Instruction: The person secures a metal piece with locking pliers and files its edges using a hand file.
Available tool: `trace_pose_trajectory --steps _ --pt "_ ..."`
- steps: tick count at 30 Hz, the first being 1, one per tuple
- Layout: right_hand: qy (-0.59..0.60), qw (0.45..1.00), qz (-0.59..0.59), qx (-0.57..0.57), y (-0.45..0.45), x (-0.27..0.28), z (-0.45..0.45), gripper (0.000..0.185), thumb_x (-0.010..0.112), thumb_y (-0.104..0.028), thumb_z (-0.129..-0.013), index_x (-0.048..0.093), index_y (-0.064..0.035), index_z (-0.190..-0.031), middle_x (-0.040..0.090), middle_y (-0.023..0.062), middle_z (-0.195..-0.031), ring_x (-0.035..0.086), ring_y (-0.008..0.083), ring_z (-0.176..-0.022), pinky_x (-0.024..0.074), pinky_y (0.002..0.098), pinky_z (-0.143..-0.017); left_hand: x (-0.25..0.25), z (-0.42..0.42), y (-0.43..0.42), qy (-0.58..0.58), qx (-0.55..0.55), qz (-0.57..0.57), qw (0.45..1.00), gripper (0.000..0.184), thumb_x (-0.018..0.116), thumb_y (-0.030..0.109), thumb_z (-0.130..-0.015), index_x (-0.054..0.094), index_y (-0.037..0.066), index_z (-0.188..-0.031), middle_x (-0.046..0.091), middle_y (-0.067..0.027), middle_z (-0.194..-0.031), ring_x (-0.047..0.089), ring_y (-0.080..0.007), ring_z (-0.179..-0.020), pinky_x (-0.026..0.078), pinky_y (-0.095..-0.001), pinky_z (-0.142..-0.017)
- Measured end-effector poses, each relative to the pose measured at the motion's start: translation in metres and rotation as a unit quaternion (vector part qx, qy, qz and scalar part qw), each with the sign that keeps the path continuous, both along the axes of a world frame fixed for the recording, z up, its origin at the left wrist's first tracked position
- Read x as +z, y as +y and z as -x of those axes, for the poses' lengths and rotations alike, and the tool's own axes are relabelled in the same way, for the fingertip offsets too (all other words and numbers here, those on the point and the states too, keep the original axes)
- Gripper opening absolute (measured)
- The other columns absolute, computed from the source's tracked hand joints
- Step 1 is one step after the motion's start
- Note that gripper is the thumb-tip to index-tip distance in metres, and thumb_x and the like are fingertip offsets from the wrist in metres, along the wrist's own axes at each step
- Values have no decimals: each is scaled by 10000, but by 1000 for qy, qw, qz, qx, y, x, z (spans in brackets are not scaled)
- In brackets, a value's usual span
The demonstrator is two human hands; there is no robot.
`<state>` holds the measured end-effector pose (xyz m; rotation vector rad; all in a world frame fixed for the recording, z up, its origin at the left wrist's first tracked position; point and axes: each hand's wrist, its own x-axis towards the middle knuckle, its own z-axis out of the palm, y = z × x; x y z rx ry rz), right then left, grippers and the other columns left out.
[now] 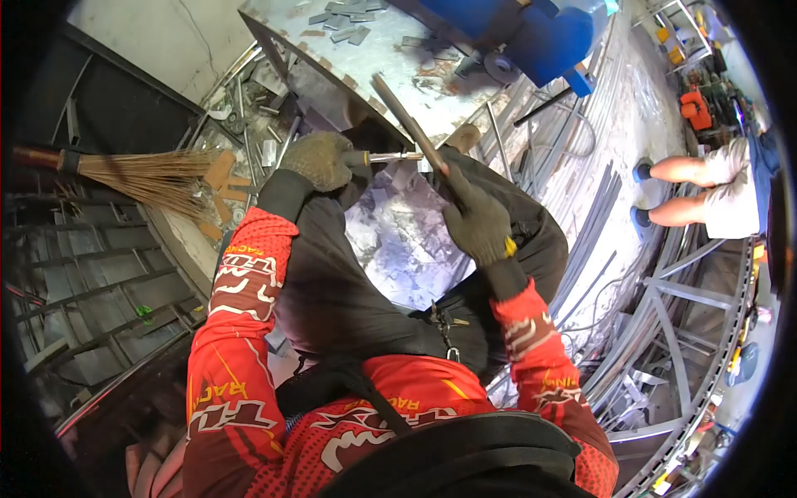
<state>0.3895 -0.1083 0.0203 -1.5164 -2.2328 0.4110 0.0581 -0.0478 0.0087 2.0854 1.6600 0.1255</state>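
Observation:
My left hand [320, 161], in a grey-green work glove, is closed round the handle of a thin metal tool [390, 156] that points right. A long brown bar [407, 116] slants from the upper middle down to my right hand [479, 222], also gloved, whose fingers are wrapped round its lower end. The tool's tip lies close beside the bar, between my knees; whether they touch I cannot tell.
A straw broom [149, 177] lies at the left near a dark metal frame [91, 290]. Ahead stands a blue machine [531, 37]. Metal bars [594, 224] cover the floor at the right, where another person's legs [685, 191] show. Small metal plates [349, 17] lie at the top.

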Motion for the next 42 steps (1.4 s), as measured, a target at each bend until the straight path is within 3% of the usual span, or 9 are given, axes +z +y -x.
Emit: trace_pose_trajectory --steps 2,11,15,20,23,28,33,36,42 --pt "33 999 6 30 18 4 16 611 661 -199 -876 562 -199 -1479 692 147 -942 697 392 -815 573 498 -707 15 -7 -3 -3 67 57 996 367 719 295 -737 789 109 -1046 746 -230 -1062 701 -418 -1067 550 -509 -953" --pt "27 998 54 -2 -99 17 -60 720 668 -154 -865 492 -210 -1561 727 155 -1002 723 372 -860 582 490 -722 3 -4 -2 -6 36 24 999 431 712 278 -720 784 128 -1118 754 -224 -1018 722 -417 -985 577 -491 -904" --pt "13 998 50 -31 -46 1 -19 646 662 -200 -885 536 -205 -1518 709 133 -894 711 366 -780 575 489 -702 6 -7 -2 -1 24 18 1000 413 698 268 -730 778 117 -1106 748 -231 -1011 717 -426 -984 575 -505 -897" --pt "37 999 5 -28 15 -4 28 587 652 -253 -903 554 -240 -1482 700 159 -894 705 378 -787 569 509 -699 21 -14 -9 28 71 48 996 409 719 310 -748 776 89 -1087 741 -235 -1101 694 -432 -1085 549 -516 -960" --pt "-28 995 72 -55 -28 12 4 614 656 -235 -898 541 -245 -1501 715 161 -930 716 382 -827 577 507 -721 21 -11 -4 13 69 53 996 431 723 312 -743 772 92 -1110 741 -234 -1112 693 -430 -1092 550 -508 -965" --pt "8 993 100 -66 -105 21 -39 690 655 -174 -867 512 -252 -1537 737 175 -1019 729 385 -911 587 505 -791 3 -6 -9 -2 48 -11 999 428 699 276 -712 774 104 -1097 746 -234 -1031 707 -439 -1003 572 -504 -898" --pt "13 996 55 -63 -31 -2 4 667 654 -209 -875 509 -259 -1525 700 146 -906 708 389 -832 573 518 -744 -1 -10 -9 19 76 7 997 433 704 267 -730 776 118 -1130 745 -229 -1084 703 -430 -1060 564 -506 -941" --pt "41 998 2 -43 13 -9 36 651 650 -226 -887 495 -268 -1518 679 143 -884 696 397 -817 565 529 -729 29 -25 -13 36 110 61 991 417 710 271 -739 769 106 -1118 739 -235 -1101 698 -431 -1072 559 -510 -948" --pt "-1 995 69 -65 -51 11 -10 673 669 -218 -882 499 -282 -1530 694 155 -911 707 391 -824 570 517 -726 6 -13 -11 14 81 14 997 377 710 266 -761 759 94 -1093 743 -226 -1083 701 -422 -1071 563 -496 -946"
